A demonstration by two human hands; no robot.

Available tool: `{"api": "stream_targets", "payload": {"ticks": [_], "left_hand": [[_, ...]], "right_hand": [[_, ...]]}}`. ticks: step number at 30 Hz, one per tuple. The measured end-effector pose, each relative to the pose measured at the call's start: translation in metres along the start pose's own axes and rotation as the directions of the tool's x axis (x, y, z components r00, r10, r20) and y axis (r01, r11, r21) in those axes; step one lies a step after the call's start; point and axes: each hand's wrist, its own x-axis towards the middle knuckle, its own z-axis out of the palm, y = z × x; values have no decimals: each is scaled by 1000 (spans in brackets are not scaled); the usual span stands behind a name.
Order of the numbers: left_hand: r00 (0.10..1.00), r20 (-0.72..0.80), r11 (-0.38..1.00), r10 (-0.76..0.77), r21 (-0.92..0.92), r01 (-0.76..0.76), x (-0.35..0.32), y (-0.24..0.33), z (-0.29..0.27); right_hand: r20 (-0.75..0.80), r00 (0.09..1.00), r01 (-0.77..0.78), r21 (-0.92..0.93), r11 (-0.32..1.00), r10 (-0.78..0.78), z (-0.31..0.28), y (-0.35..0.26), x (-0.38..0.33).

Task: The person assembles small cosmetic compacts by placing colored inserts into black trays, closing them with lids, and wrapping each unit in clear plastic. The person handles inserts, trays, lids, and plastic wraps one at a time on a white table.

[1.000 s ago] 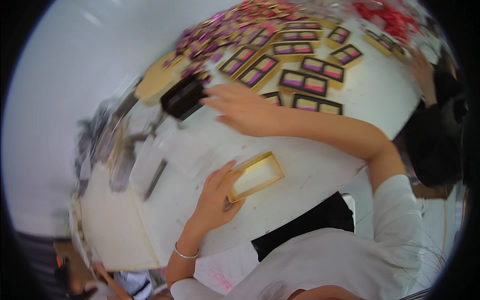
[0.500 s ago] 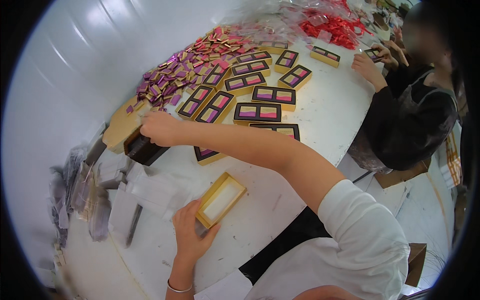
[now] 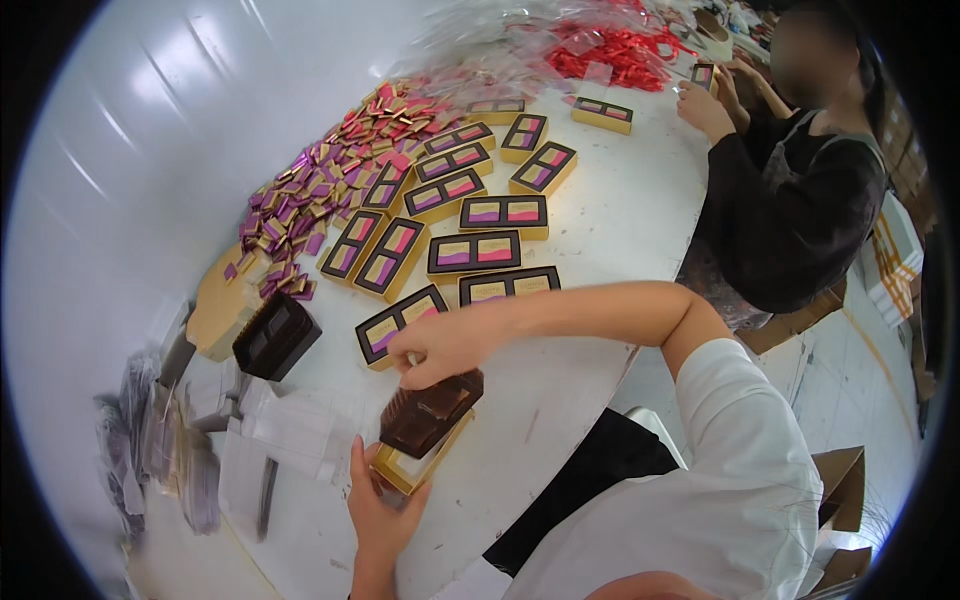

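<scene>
My left hand (image 3: 385, 512) grips the lower end of a gold box (image 3: 447, 452) that lies open on the table, its white bottom partly showing. Over this box my right hand (image 3: 445, 345) holds a dark brown plastic tray insert (image 3: 432, 412) by its upper edge. The insert is tilted and covers much of the box opening; whether it touches the rim I cannot tell. To the left lies a stack of the same dark inserts (image 3: 277, 340). Just beyond my right hand is a filled gold box (image 3: 400, 325) with purple, pink and gold wrapped pieces in a dark insert.
Several filled boxes (image 3: 475, 252) stand beyond my hands, beside a heap of small wrapped pieces (image 3: 310, 190). Clear plastic sleeves (image 3: 290, 425) lie at the left. Red ribbons (image 3: 620, 58) are piled at the back. A co-worker (image 3: 790, 200) handles a box at the far right.
My right hand has come back from the insert stack with one insert and brought it over the gold box. My left hand still holds the box. The view has shifted somewhat.
</scene>
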Motion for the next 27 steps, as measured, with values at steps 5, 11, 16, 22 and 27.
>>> {"api": "stream_targets", "payload": {"ticks": [5, 11, 16, 22, 27], "left_hand": [[986, 43, 960, 158, 228, -164, 3, 4, 4], [996, 34, 996, -86, 40, 85, 4, 9, 5], [992, 62, 994, -108, 34, 106, 5, 12, 1], [1000, 23, 995, -20, 95, 18, 6, 3, 0], [993, 97, 989, 72, 119, -83, 13, -8, -6]], "right_hand": [[-305, 909, 135, -424, 895, -282, 52, 19, 1], [-167, 910, 301, -361, 882, -379, 50, 32, 8], [142, 755, 573, -617, 539, -640, 34, 12, -23], [224, 823, 566, -400, 721, -522, 18, 11, -21], [185, 902, 424, -558, 713, -391, 11, 12, -29]]}}
